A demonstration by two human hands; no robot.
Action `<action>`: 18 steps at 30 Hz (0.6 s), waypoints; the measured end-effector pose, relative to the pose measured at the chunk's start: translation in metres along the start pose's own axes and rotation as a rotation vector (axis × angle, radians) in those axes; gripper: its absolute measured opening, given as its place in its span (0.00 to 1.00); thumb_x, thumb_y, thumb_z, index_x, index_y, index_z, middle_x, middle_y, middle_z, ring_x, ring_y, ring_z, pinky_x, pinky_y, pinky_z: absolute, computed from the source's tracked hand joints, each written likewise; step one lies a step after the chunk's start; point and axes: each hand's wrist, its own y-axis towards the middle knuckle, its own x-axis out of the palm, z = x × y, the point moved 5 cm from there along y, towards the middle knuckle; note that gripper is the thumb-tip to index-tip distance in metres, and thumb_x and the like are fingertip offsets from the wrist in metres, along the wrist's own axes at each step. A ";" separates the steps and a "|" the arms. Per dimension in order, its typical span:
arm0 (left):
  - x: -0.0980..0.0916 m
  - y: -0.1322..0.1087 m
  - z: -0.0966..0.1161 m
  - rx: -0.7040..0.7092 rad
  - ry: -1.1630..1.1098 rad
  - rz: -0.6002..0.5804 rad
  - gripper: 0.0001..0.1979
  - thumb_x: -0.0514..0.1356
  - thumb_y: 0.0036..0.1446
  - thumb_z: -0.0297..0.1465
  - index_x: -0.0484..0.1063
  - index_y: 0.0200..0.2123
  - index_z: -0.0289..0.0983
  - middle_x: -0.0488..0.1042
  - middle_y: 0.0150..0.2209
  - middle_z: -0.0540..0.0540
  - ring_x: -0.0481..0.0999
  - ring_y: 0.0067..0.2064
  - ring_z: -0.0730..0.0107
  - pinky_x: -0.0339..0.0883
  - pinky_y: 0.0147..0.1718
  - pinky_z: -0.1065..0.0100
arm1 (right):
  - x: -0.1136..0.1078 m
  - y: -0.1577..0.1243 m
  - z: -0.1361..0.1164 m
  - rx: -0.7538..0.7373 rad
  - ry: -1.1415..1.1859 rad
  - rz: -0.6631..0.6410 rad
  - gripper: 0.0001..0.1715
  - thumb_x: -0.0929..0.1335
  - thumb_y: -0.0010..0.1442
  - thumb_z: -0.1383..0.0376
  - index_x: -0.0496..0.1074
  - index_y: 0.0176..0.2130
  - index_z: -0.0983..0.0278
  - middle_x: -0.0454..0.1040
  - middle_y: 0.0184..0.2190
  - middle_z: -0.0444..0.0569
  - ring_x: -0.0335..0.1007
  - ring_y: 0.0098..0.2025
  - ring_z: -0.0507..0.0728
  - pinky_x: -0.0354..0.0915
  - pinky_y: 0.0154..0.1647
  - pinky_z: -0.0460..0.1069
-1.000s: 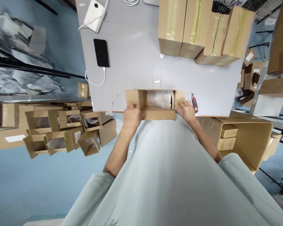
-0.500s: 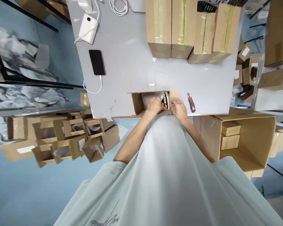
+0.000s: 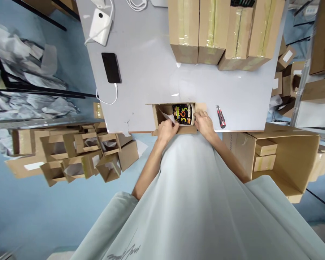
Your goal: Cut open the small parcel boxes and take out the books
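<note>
An open cardboard box (image 3: 160, 116) lies at the front edge of the table. Inside it, toward the right, is a black item with a colourful "365" print (image 3: 183, 114). My left hand (image 3: 166, 130) is closed on a sheet of white paper (image 3: 166, 115), pulled back to the left over the box's near side. At the box's right end, my right hand (image 3: 204, 122) has its fingers bent against the right wall and flap; whether it grips the cardboard is hard to make out. A red and black utility knife (image 3: 220, 116) lies to the right of that hand.
Taped cardboard boxes (image 3: 211, 32) stand at the back right of the table (image 3: 141, 72). A phone (image 3: 111, 68) on a white cable and a white power bank (image 3: 100, 27) lie at left. Open boxes (image 3: 54, 144) are stacked below left; a large carton (image 3: 287, 155) stands right.
My left hand has moved left and toward me, drawing the white paper back. The printed black item is now largely uncovered. My right hand stays by the box's right end.
</note>
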 end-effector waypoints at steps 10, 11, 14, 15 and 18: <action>-0.012 0.000 -0.001 -0.042 -0.257 0.204 0.09 0.59 0.71 0.35 0.78 0.41 0.39 0.86 0.40 0.34 0.86 0.48 0.44 0.73 0.52 0.56 | 0.013 0.028 -0.032 -0.277 -0.312 -0.191 0.27 0.60 0.74 0.78 0.83 0.57 0.67 0.79 0.62 0.67 0.68 0.69 0.72 0.68 0.70 0.68; -0.013 -0.001 0.000 -0.038 -0.247 0.199 0.09 0.59 0.71 0.35 0.78 0.42 0.39 0.86 0.41 0.34 0.86 0.49 0.43 0.73 0.52 0.56 | 0.012 0.032 -0.031 -0.289 -0.322 -0.209 0.27 0.61 0.74 0.78 0.84 0.56 0.67 0.80 0.62 0.66 0.69 0.69 0.71 0.68 0.70 0.67; -0.019 -0.005 0.005 -0.030 -0.142 0.102 0.11 0.58 0.73 0.35 0.80 0.46 0.37 0.87 0.47 0.31 0.86 0.52 0.41 0.74 0.53 0.55 | 0.004 0.043 -0.029 -0.294 -0.349 -0.277 0.24 0.62 0.75 0.77 0.84 0.56 0.66 0.81 0.62 0.66 0.71 0.67 0.71 0.66 0.71 0.67; -0.021 -0.007 0.007 -0.031 -0.099 0.050 0.12 0.58 0.73 0.35 0.81 0.48 0.37 0.87 0.49 0.31 0.86 0.54 0.40 0.74 0.53 0.55 | 0.000 0.045 -0.030 -0.292 -0.356 -0.304 0.23 0.63 0.76 0.75 0.84 0.58 0.67 0.80 0.62 0.67 0.72 0.67 0.71 0.66 0.71 0.67; -0.028 -0.014 0.011 -0.029 0.005 -0.096 0.14 0.59 0.74 0.37 0.83 0.49 0.38 0.87 0.52 0.30 0.86 0.56 0.39 0.76 0.53 0.55 | -0.014 0.049 -0.039 -0.280 -0.361 -0.371 0.22 0.65 0.79 0.67 0.80 0.64 0.66 0.79 0.64 0.67 0.76 0.64 0.71 0.69 0.67 0.64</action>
